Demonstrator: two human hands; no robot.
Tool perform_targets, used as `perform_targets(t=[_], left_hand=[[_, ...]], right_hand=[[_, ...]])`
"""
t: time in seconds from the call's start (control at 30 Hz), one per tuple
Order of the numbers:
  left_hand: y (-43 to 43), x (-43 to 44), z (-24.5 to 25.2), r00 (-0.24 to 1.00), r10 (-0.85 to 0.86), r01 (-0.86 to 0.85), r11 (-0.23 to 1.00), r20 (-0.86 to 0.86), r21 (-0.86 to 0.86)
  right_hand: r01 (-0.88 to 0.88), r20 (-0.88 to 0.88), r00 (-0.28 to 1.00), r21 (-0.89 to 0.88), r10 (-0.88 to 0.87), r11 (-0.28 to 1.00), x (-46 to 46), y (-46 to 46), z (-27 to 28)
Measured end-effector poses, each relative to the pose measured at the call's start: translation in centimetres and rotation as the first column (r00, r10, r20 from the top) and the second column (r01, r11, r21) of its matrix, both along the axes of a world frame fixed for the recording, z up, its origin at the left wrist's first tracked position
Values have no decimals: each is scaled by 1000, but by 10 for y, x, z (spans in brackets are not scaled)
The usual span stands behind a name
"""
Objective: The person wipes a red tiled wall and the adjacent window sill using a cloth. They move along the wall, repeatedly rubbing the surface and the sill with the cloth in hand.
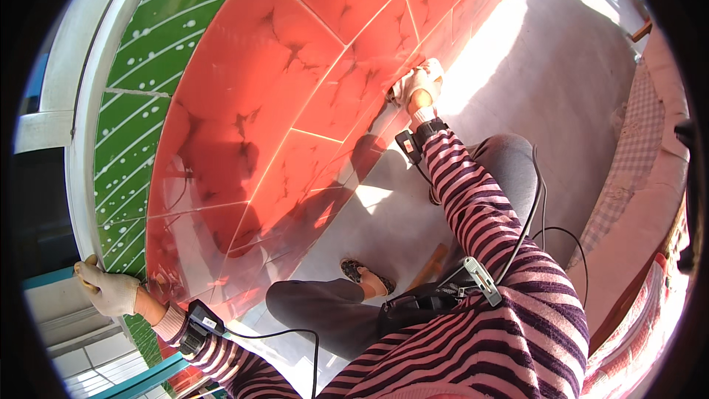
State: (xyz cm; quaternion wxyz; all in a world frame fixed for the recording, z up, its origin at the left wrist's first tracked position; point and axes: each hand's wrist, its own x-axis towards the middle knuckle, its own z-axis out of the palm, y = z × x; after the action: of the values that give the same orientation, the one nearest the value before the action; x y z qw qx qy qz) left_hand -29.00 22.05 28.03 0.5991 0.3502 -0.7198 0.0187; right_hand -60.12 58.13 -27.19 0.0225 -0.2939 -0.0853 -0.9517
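My right hand (424,83), in a pale glove, is pressed low on the red tiled wall (266,77), near where it meets the floor. Its fingers are closed around a crumpled light cloth (396,91), partly hidden by the hand. At the lower left my left hand (108,288), also gloved, rests at the white window frame (83,177), beside the green patterned tile border (133,149). Its fingers are bent against the frame's edge, and the contact is partly hidden. Black devices with cables are strapped to both wrists.
The grey floor (487,77) runs along the wall, with bright sunlight on part of it. On the right stands a bed or couch with a checked cloth (626,149) along its side. A wooden piece (432,266) lies near my foot. Cables hang by my right arm.
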Motion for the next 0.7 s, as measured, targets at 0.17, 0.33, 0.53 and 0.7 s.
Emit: perform_targets(t=[0.17, 0.33, 0.53, 0.7], left_hand=[[5, -2, -1, 999, -41, 41, 999, -24, -7], [6, -2, -2, 1000, -12, 12, 1000, -14, -14], [0, 1, -4, 996, -81, 86, 986, 39, -141], [-2, 1, -8, 994, -74, 92, 960, 77, -263]], right_hand=[[196, 601, 486, 632, -634, 750, 17, -49, 29], [-78, -149, 979, 371, 142, 926, 109, -101, -29], [-363, -125, 921, 69, 369, 929, 187, -171, -7], [249, -50, 964, -176, -261, 952, 142, -151, 26]])
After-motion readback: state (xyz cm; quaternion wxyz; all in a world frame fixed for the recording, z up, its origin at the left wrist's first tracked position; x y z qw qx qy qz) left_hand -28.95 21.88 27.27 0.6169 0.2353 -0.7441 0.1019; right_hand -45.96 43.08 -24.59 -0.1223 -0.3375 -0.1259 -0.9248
